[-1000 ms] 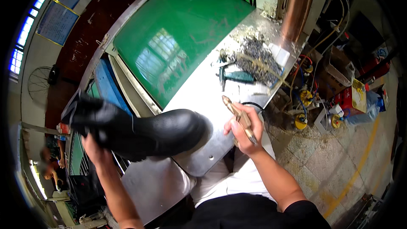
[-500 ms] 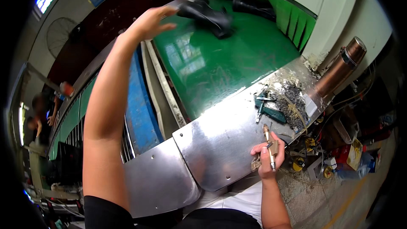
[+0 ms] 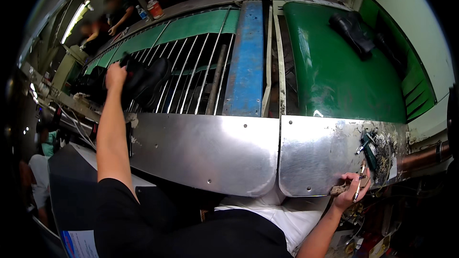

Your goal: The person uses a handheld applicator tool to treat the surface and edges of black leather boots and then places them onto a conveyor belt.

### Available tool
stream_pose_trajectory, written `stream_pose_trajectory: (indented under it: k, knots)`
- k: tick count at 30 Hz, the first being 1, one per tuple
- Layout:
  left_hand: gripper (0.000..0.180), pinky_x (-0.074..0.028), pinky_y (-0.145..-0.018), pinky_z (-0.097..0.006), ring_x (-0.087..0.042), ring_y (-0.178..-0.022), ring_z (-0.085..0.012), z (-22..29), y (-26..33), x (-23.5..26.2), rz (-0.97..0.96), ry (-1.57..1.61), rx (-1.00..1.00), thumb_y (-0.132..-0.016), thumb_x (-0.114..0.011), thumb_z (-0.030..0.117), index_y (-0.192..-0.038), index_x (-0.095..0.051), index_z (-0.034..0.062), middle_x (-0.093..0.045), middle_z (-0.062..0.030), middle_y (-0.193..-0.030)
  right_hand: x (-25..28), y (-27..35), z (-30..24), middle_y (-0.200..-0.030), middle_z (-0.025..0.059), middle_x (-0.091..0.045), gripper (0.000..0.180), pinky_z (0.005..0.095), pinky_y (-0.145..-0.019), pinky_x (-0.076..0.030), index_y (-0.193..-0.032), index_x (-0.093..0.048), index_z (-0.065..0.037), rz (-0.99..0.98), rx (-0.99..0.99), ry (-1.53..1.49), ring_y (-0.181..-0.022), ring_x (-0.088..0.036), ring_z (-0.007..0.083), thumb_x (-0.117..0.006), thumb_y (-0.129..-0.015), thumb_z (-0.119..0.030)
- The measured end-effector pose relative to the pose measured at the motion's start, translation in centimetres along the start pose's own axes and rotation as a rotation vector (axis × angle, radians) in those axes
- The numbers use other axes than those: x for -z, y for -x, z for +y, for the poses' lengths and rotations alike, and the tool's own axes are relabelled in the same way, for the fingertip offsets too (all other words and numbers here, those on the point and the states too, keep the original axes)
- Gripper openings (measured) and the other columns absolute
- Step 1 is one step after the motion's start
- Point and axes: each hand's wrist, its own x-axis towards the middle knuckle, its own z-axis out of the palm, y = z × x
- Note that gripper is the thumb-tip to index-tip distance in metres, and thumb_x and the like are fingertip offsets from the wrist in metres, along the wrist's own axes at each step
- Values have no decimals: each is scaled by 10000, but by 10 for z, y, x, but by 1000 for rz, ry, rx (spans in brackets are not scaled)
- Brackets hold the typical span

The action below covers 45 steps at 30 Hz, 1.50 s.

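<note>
The left hand (image 3: 114,75) grasps a black boot (image 3: 146,77) on the roller rack (image 3: 191,74), while the right hand (image 3: 351,188) clenches what looks like a small brush (image 3: 359,184) at the metal worktop (image 3: 315,155).

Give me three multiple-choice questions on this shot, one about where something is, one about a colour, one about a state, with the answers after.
1. Where does the boot at the upper right lie?
A. on the green belt
B. on the metal plate
C. on the floor

2. What colour is the long panel beside the rails?
A. red
B. blue
C. yellow

3. What is the left hand doing?
A. hanging free
B. pressing flat on the plate
C. closed on a dark boot over the rails

Answers:
1. A, dark boot rests on the green surface.
2. B, the panel is plainly blue.
3. C, the raised hand's fingers are on the boot.
</note>
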Motion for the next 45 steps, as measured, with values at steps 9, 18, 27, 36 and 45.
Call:
stream_pose_trajectory:
  k: [9, 18, 27, 36, 45]
  knots:
    - [156, -520, -733, -297, -638, -773, -286, 74, 237, 116, 286, 801, -373, -744, -682, -54, -891, -686, -2, -626, -117, -804, 8, 4, -2, -766, 76, -573, 506, 283, -653, -479, -1356, -405, 58, -58, -17, -12, -679, -535, 155, -525, -919, -167]
    - [686, -582, -683, -308, -738, -773, -214, 76, 328, 200, -1223, 763, -407, -768, -835, 313, -1349, -553, 79, -731, -146, -991, 5, 7, -1, -769, 91, -593, 508, 289, -631, -489, -1358, -405, 42, -42, -16, -53, -669, -552, 161, -538, -919, -175]
    - [922, -295, -1146, -462, -337, -1389, -353, 306, 248, 115, -237, -115, -1207, -646, -871, 335, -1416, -436, 73, -420, -153, -1462, 19, 1, 4, -784, 106, -614, 506, 301, -642, -515, -1350, -375, 81, -82, -22, -112, -656, -584, 167, -537, -912, -114]
    - [657, -477, -868, -424, -596, -976, -370, 280, 198, 91, -279, 479, -1088, -616, -853, 343, -1102, -551, 22, -608, -185, -1031, 22, 4, 10, -773, 100, -629, 503, 292, -656, -517, -1321, -391, 100, -119, -43, -120, -680, -618, 163, -538, -891, -116]
    - [1000, -503, -960, -392, -621, -1061, -253, 188, 224, 197, 128, 1375, -581, -645, -868, 537, -1345, -432, -28, -588, -144, -1192, 18, 7, 6, -780, 88, -612, 515, 282, -621, -507, -1333, -396, 61, -73, -40, -114, -673, -595, 147, -551, -877, -123]
